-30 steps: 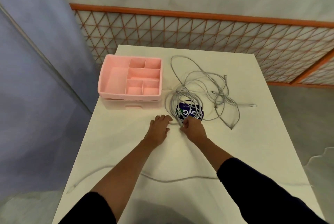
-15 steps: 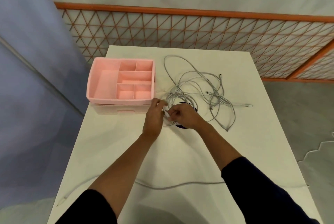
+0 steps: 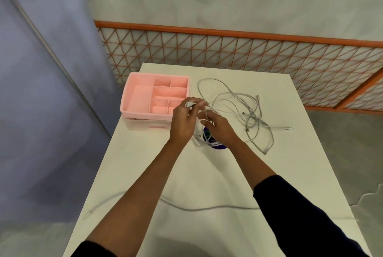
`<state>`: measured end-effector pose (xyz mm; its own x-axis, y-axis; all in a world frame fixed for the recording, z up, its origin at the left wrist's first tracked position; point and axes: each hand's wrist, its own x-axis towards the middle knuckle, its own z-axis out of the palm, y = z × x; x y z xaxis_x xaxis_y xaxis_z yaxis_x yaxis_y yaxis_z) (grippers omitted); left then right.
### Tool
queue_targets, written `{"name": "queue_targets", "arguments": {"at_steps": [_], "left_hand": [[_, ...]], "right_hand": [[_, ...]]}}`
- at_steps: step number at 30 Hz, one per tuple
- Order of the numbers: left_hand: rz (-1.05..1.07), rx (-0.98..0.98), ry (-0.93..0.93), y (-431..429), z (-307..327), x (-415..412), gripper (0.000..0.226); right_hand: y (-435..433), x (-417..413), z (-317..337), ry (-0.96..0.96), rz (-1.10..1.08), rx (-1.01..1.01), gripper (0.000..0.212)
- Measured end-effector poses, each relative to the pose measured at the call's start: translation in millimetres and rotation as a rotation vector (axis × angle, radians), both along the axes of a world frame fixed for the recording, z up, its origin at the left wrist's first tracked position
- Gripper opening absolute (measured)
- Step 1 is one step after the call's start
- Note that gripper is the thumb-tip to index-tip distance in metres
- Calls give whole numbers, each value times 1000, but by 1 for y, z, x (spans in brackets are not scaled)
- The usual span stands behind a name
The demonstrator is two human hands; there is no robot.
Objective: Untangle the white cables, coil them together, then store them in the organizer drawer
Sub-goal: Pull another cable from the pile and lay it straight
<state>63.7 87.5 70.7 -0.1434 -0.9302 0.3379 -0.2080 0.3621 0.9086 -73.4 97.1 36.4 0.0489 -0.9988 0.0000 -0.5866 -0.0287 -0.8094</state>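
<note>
A tangle of white cables [image 3: 244, 109] lies on the white table [image 3: 145, 163], right of a pink organizer [image 3: 141, 99] with several compartments and a drawer below. My left hand [image 3: 183, 121] is raised above the table and pinches a white cable end near its plug at the fingertips. My right hand [image 3: 215, 125] is just right of it, fingers curled around cable strands lifted from the coil. Part of the coil hangs under both hands over a dark round sticker [image 3: 213, 141].
Another white cable [image 3: 199, 208] runs across the near part of the table, its end near the left edge. An orange lattice fence [image 3: 248, 53] stands behind the table's far edge. A bluish wall is on the left.
Both hands rose from the tabletop and lifted cable strands with them. The left hand went from resting flat to pinching a cable end. The camera view shifted downward and right.
</note>
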Motion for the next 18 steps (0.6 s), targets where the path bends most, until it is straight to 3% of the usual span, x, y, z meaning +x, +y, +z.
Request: {"name": "queue_targets", "arguments": {"at_steps": [3,7,11,13,18], "left_hand": [[53,14,138,4,36,6,26],[171,13,434,7,77,25,28],[350,8,613,9,84,45,29],[461,45,673,10,77,53,30],[618,215,635,11,40,71,34]], "right_hand": [[6,5,-11,72,-96,7,18],[21,-10,-27,420,-229,133,19],[24,-25,-12,492,-262,59,17],[16,-29,-1,424,-233,15,10],[5,-30,49,-35,-288,-269,9]]}}
